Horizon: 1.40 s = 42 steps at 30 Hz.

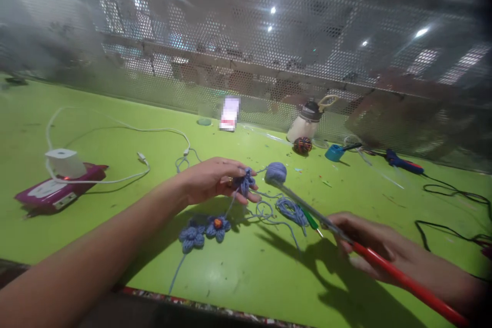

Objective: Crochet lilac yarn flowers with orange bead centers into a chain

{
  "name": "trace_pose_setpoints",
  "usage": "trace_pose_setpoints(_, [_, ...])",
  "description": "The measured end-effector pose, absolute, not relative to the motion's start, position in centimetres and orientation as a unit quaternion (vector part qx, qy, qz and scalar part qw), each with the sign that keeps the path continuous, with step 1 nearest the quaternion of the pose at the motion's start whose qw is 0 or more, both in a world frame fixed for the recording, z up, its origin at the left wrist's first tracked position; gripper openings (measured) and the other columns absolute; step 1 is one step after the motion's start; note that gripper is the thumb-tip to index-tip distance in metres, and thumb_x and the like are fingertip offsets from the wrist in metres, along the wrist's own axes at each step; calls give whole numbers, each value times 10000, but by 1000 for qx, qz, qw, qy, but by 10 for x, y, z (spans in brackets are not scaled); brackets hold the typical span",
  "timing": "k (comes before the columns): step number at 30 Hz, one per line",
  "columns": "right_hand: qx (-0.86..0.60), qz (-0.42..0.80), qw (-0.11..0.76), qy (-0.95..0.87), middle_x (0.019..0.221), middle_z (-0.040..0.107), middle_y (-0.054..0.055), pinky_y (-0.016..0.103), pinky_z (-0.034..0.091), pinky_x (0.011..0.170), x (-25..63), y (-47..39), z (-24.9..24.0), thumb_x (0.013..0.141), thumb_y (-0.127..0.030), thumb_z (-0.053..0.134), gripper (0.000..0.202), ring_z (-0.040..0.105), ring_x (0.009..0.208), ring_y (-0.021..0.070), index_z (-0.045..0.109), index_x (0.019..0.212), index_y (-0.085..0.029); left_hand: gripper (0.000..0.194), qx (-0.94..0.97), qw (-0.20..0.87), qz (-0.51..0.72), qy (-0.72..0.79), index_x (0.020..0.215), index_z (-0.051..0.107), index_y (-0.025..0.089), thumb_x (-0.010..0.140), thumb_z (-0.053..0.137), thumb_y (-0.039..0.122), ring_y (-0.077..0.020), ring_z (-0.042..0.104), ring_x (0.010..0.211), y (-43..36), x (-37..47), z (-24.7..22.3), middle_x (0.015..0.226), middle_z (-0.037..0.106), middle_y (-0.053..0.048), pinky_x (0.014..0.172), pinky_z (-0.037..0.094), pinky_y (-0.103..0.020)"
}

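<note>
My left hand pinches a purple-blue crocheted piece between thumb and fingers, above the green table. Yarn runs from it to a yarn ball just right of it. Below that hand lie a crocheted flower with an orange centre and a plain crocheted flower. My right hand is closed around a long red-handled tool with a grey metal blade; its tip reaches toward the ball, and its exact kind is unclear. A loose yarn bundle and a green-handled crochet hook lie between the hands.
A purple power strip with a white charger and cable stands left. Behind are a lit phone, a bottle, a multicoloured yarn ball and blue tape. A blue glue gun with black cord lies right. Perforated metal panels rise behind.
</note>
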State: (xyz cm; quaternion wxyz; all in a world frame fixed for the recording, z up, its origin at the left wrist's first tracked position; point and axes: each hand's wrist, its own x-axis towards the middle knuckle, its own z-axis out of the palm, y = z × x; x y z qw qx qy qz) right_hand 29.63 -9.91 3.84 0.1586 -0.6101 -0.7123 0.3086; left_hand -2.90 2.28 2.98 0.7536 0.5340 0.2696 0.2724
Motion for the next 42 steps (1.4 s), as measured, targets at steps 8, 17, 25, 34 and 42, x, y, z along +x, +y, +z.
trace_pose_setpoints(8, [-581, 423, 41, -694, 1053, 681, 99, 356, 557, 777, 271, -73, 49, 686, -448, 672, 580, 655, 967, 299, 626, 1236, -270, 240, 548, 763, 205, 274, 1068, 667, 132, 874, 542, 198, -223, 732, 703, 26, -31, 29, 923, 742, -138, 530, 545, -292])
trace_pose_setpoints(17, [-572, 429, 94, -692, 1043, 667, 128, 412, 516, 888, 296, -67, 22, 718, -559, 662, 636, 641, 978, 302, 620, 1277, -257, 247, 538, 779, 195, 257, 1087, 668, 185, 918, 496, 242, -225, 732, 800, 28, -32, 21, 983, 748, -117, 628, 572, -301])
trace_pose_setpoints(25, [-598, 395, 113, -688, 1327, 598, 119, 475, 449, 1003, 320, -75, 2, 716, -584, 676, 645, 539, 1225, 384, 616, 1299, -316, 302, 527, 777, 196, 284, 1178, 625, 212, 917, 494, 287, -249, 734, 834, 29, -32, 15, 943, 755, -120, 736, 561, -356])
trace_pose_setpoints(34, [-614, 389, 119, -677, 1413, 538, 94, 439, 483, 982, 322, -83, -2, 681, -528, 728, 669, 485, 1285, 398, 605, 1309, -332, 241, 524, 773, 207, 293, 1093, 662, 207, 898, 534, 266, -266, 725, 879, 27, -30, 20, 963, 744, -114, 729, 560, -349])
trace_pose_setpoints(42, [-622, 388, 94, -673, 1398, 555, 76, 462, 444, 1018, 313, -85, 5, 669, -482, 739, 640, 466, 1302, 395, 625, 1284, -346, 275, 547, 746, 213, 314, 1140, 665, 241, 902, 529, 264, -203, 729, 762, 30, -31, 18, 920, 761, -73, 752, 568, -336])
